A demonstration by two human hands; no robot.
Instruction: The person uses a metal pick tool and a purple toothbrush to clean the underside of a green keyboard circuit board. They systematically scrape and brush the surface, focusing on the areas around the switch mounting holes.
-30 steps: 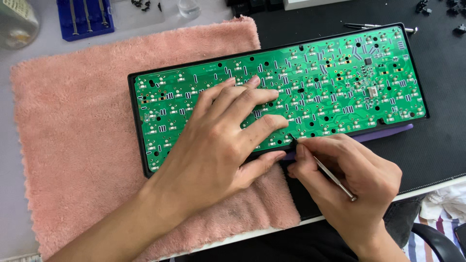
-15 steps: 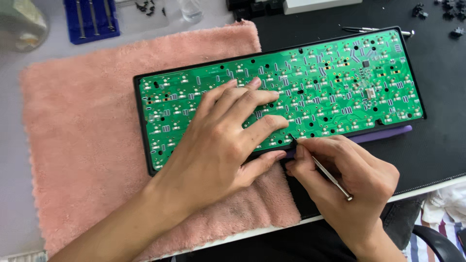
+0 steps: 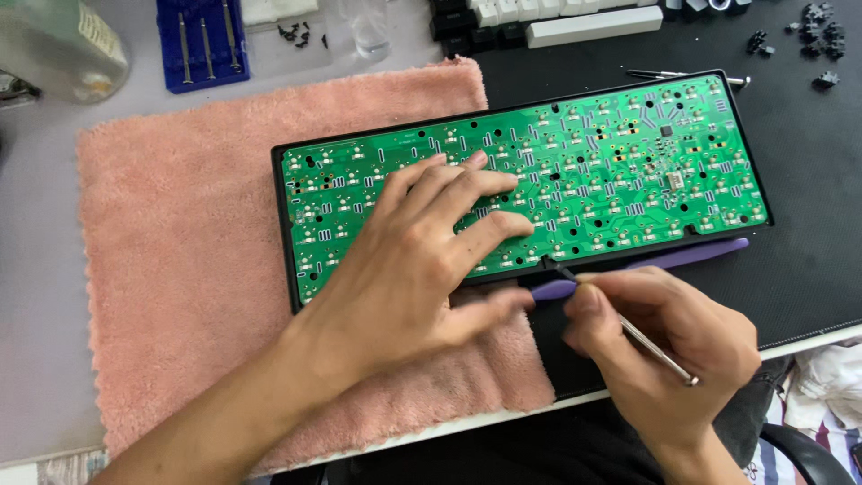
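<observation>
A green keyboard circuit board [image 3: 620, 171] in a black frame lies face down, half on a pink towel [image 3: 180, 269], half on a black desk mat [image 3: 808, 278]. My left hand [image 3: 422, 256] presses flat on the board's left middle, fingers spread. My right hand [image 3: 664, 346] pinches a thin metal tool [image 3: 642, 341] like a pen. Its tip touches the board's near edge at the middle, beside a purple strip [image 3: 682, 256] that sticks out under the frame.
A blue holder with small screwdrivers [image 3: 202, 45] and loose black screws [image 3: 301, 34] sit at the back left, by a clear jar [image 3: 58, 45]. Keycaps [image 3: 575, 22] and black switches [image 3: 817, 31] lie at the back right. The desk edge runs near my right hand.
The view has shifted slightly, so everything sits lower and more to the right. Both hands keep their hold, with the tool tip still at the board's near edge.
</observation>
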